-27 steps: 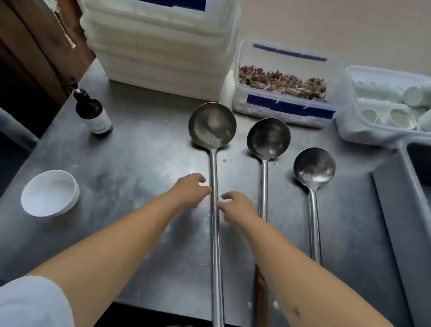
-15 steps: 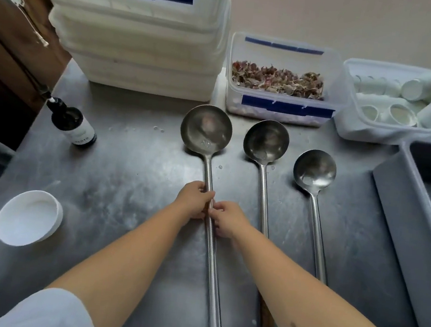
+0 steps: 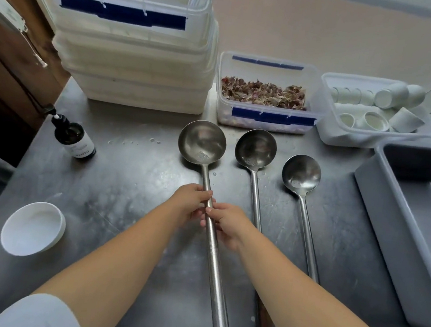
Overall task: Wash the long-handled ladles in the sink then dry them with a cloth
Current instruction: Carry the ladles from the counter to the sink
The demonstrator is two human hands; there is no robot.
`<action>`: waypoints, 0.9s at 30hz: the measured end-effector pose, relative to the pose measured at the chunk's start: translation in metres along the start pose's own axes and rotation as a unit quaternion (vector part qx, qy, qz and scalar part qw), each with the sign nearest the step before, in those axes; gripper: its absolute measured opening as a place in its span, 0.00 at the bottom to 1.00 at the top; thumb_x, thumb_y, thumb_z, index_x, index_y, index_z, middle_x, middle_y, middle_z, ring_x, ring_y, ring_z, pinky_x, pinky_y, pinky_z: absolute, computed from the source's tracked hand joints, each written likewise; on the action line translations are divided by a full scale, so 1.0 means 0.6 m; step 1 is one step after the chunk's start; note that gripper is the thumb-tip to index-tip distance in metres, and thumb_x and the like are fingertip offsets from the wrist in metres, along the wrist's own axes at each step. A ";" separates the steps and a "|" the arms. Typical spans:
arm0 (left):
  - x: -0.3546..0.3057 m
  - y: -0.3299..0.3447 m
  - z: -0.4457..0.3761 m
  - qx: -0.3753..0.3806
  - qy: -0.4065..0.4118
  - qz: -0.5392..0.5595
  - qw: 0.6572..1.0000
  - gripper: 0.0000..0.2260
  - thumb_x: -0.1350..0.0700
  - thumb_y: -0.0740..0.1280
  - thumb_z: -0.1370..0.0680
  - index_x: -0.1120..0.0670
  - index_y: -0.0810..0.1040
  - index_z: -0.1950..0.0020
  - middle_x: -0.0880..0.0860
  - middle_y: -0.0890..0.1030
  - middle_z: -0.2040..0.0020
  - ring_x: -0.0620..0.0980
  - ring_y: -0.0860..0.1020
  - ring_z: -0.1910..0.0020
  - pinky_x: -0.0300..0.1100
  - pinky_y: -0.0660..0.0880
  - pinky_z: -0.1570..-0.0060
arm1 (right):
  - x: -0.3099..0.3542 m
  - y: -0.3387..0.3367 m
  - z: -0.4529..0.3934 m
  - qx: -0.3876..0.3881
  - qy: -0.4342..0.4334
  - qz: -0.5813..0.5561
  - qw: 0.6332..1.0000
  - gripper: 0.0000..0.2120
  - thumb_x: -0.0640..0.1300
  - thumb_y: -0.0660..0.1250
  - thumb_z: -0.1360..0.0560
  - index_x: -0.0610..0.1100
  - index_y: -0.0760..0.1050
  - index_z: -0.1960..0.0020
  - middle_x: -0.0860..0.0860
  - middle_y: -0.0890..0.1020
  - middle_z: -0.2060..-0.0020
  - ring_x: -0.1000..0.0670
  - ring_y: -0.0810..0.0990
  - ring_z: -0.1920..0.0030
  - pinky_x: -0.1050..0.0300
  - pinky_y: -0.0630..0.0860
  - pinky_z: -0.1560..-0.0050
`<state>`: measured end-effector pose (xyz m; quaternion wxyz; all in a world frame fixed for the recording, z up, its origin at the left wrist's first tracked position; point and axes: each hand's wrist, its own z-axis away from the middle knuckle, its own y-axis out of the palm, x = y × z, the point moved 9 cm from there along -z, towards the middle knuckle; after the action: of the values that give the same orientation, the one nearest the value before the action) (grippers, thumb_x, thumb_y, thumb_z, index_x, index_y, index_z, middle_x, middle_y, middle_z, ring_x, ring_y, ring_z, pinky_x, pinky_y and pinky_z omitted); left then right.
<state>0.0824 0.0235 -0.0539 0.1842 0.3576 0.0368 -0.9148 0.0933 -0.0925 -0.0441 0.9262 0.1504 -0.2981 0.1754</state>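
— Where were the ladles at that moment?

— Three long-handled steel ladles lay side by side on the scuffed grey metal worktop point(image 3: 124, 201), bowls up and pointing away from the person. The largest steel ladle point(image 3: 207, 189) was on the left, the middle-sized steel ladle point(image 3: 255, 168) beside it, and the smallest steel ladle point(image 3: 302, 194) to the right, nearest the grey rectangular tub point(image 3: 381, 209) at the right edge.

— And the hands?

— Both were on the largest ladle's handle, not far below its bowl. The left hand point(image 3: 188, 203) had its fingers curled over the handle from the left, and the right hand point(image 3: 225, 225) pinched it from the right just below, thumb on top. The two hands touched or nearly touched. I could not tell whether the ladle had left the worktop.

— The other two ladles?

— Untouched. The right forearm crossed over the middle one's handle.

— What else stood around?

— A small dark glass bottle with a white label point(image 3: 75, 138) to the left, a round white bowl point(image 3: 32, 228) nearer the front edge, a stack of translucent white lidded tubs with blue clips point(image 3: 130, 54) at the back, a clear plastic box of dried reddish-brown scraps point(image 3: 264, 93) behind the ladle bowls, and a clear tray of small white cups point(image 3: 376, 109) to its right.
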 end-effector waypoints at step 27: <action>-0.013 0.540 0.330 0.235 0.176 -0.211 0.932 0.09 0.55 0.68 0.23 0.61 0.82 0.56 0.51 0.80 0.70 0.43 0.73 0.77 0.35 0.60 0.79 | -0.039 -0.370 0.508 -0.207 -0.214 -0.189 0.936 0.09 0.33 0.63 0.22 0.29 0.75 0.44 0.41 0.80 0.63 0.47 0.79 0.68 0.59 0.79 0.71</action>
<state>0.0786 -0.3149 0.1191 -0.1123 0.5302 -0.0727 -0.8373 0.0154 -0.4133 0.1400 0.8670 0.0429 -0.4852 -0.1051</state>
